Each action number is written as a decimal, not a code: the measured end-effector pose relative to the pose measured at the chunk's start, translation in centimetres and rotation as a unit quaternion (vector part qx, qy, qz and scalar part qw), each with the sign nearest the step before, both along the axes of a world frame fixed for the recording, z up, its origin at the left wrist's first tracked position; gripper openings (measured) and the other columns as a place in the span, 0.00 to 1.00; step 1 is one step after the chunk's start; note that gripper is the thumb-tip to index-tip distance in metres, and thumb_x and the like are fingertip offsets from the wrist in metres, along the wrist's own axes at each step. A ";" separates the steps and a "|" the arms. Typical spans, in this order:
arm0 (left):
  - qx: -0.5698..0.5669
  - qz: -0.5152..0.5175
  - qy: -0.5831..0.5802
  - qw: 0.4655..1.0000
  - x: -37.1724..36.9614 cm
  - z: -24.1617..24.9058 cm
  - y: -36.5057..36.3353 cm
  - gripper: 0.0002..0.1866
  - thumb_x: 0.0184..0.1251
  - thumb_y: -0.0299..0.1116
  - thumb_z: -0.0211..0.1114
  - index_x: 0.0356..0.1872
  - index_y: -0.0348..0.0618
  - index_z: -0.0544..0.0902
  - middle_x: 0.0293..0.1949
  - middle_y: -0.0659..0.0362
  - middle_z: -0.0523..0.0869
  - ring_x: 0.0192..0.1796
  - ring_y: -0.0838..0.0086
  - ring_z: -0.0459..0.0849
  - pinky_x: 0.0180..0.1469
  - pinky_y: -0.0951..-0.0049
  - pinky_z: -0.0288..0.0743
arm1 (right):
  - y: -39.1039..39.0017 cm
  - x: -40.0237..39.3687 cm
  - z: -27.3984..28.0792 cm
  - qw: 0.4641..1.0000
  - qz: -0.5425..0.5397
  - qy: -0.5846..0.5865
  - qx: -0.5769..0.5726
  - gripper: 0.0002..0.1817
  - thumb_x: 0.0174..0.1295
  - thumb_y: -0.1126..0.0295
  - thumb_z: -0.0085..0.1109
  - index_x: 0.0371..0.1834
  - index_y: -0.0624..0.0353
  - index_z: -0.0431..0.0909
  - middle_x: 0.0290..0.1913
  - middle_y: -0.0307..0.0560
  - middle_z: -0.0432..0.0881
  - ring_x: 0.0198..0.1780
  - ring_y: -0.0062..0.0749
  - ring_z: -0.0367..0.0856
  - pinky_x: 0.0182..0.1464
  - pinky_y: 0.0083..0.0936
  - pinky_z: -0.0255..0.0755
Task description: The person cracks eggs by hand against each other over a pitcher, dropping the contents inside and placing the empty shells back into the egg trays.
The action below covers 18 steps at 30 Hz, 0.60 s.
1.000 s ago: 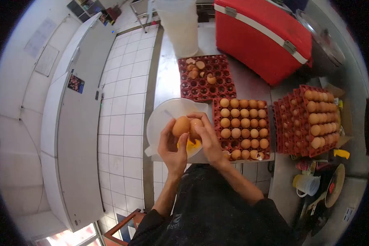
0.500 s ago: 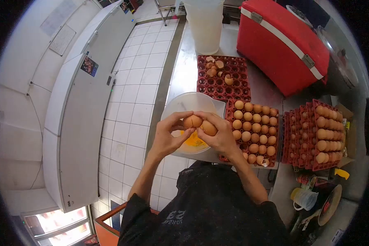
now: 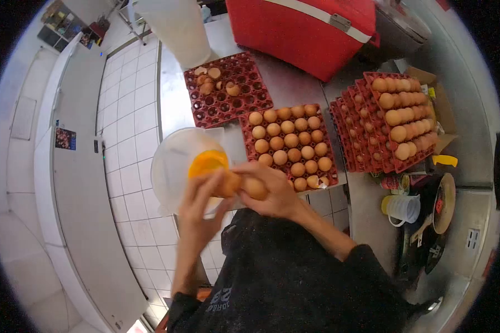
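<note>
My left hand [image 3: 201,202], blurred by motion, is closed on a brown egg [image 3: 226,184] at the near right side of the white plastic bowl [image 3: 164,161]. Orange-yellow yolk [image 3: 208,162] shows in the bowl beyond my fingers. My right hand [image 3: 275,190] holds another brown egg [image 3: 254,188] close beside the first. Right of the bowl lies a red tray of brown eggs [image 3: 292,141], with a broken shell at its near corner. Behind it, a second red tray [image 3: 250,83] carries several broken shells [image 3: 206,87].
A red cooler box [image 3: 300,39] and a tall translucent container [image 3: 175,30] stand at the back. Stacked egg trays [image 3: 355,125] are on the right, near a clear measuring jug [image 3: 404,209] and a pan [image 3: 444,203]. A white freezer [image 3: 86,183] stands left across the tiled floor.
The view has swung to the right. Both hands have parted slightly and tilted, each still with an egg, and more yolk shows beside my left hand.
</note>
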<state>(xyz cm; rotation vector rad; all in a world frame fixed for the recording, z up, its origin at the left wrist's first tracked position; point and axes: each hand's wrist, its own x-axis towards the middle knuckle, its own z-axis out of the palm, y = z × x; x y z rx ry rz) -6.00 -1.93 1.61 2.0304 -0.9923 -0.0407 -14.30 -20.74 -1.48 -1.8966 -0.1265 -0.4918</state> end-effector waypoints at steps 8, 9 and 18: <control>0.052 -0.004 0.075 0.996 -4.7 -9.9 -10.0 0.22 0.66 0.34 0.73 0.57 0.41 0.78 0.52 0.47 0.83 0.46 0.47 0.86 0.45 0.55 0.82 | -6.8 -6.5 -7.6 0.963 -0.109 0.248 -0.010 0.26 0.63 0.67 0.68 0.65 0.56 0.77 0.60 0.58 0.82 0.63 0.48 0.82 0.65 0.39 0.74; 0.051 -0.009 0.074 0.996 -4.6 -10.7 -10.2 0.22 0.66 0.34 0.73 0.57 0.41 0.78 0.52 0.47 0.83 0.46 0.47 0.86 0.45 0.55 0.82 | -7.3 -6.9 -7.9 0.962 -0.115 0.248 -0.009 0.26 0.63 0.67 0.68 0.65 0.56 0.77 0.60 0.58 0.82 0.63 0.48 0.82 0.65 0.39 0.74; 0.111 -0.128 -0.021 0.985 -6.7 -16.8 -17.2 0.19 0.64 0.29 0.68 0.56 0.40 0.78 0.46 0.44 0.80 0.42 0.47 0.86 0.42 0.54 0.83 | -12.0 -10.5 -9.6 0.895 -0.356 0.178 0.203 0.14 0.71 0.60 0.65 0.49 0.58 0.78 0.36 0.39 0.81 0.32 0.22 0.81 0.35 0.22 0.76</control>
